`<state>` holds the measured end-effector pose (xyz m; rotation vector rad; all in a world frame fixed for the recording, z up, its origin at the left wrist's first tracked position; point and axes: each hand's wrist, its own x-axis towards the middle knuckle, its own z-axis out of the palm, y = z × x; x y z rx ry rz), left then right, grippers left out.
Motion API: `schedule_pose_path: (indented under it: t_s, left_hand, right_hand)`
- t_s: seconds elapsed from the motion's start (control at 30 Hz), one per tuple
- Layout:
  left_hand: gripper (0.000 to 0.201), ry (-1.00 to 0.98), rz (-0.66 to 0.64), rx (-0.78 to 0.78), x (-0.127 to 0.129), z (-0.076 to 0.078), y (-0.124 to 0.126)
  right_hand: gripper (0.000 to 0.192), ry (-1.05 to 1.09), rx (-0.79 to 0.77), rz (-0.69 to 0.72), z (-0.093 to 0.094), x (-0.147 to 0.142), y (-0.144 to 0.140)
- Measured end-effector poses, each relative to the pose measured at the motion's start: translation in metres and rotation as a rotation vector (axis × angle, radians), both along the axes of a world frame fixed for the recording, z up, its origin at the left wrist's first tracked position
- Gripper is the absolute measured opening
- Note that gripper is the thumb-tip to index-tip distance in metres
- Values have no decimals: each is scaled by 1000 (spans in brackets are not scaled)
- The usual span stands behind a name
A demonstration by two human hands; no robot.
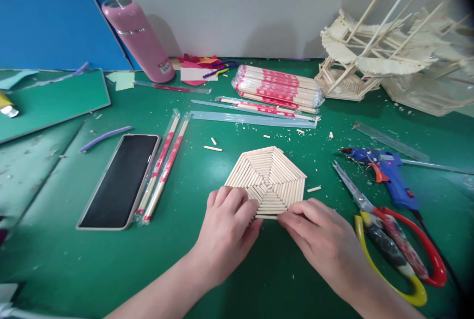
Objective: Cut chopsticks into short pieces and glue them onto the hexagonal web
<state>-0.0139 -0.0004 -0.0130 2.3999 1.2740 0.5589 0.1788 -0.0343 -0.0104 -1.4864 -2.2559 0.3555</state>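
A flat many-sided panel (281, 171) made of short wooden sticks laid in rings lies on the green table. Along its near edge runs a wooden stick (269, 217), pinched at its two ends. My left hand (229, 225) is closed on the stick's left end, its fingers resting against the panel's lower left side. At the right end, my right hand (322, 232) pinches the stick with thumb and forefinger near the panel's corner. Small stick offcuts (213, 148) lie beyond the panel, and another offcut (314, 189) is to its right.
A blue glue gun (394, 176) and large scissors (366, 205) lie at right. Wrapped chopsticks (168, 166) and a phone (120, 180) are at left. Behind are a chopstick bundle (277, 87), a pink bottle (142, 42) and a stick-built model (370, 57).
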Motion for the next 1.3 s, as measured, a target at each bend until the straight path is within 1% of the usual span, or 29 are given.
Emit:
schedule_pose_path:
  t_s: [0.3, 0.4, 0.47, 0.6, 0.8, 1.0, 1.2, 1.3]
  left_hand:
    - [11, -16, 7, 25, 0, -2, -1]
    - [8, -10, 17, 75, 1, -3, -2]
    - [9, -6, 0, 114, 1, -3, -3]
    - [12, -8, -41, 134, 1, -3, -4]
    - [11, -16, -72, 121, 0, -5, -5]
    - [14, -1, -86, 168, 1, -6, -4]
    - [13, 12, -100, 108, 0, -4, -3]
    - [10, -26, -57, 80, 1, -3, -2]
  right_hand:
    - [15, 37, 26, 25, -4, 1, 3]
    - [15, 42, 15, 22, -5, 1, 3]
    - [14, 49, 10, 17, -7, 2, 3]
    - [10, 99, -14, -7, -10, 7, 3]
    - [12, 131, -41, -91, -5, 21, -2]
    - [9, 132, -30, -111, -3, 21, -6]
    - [15, 68, -80, -42, 0, 13, -5]
    - [17, 21, -105, -30, 3, 7, -2]
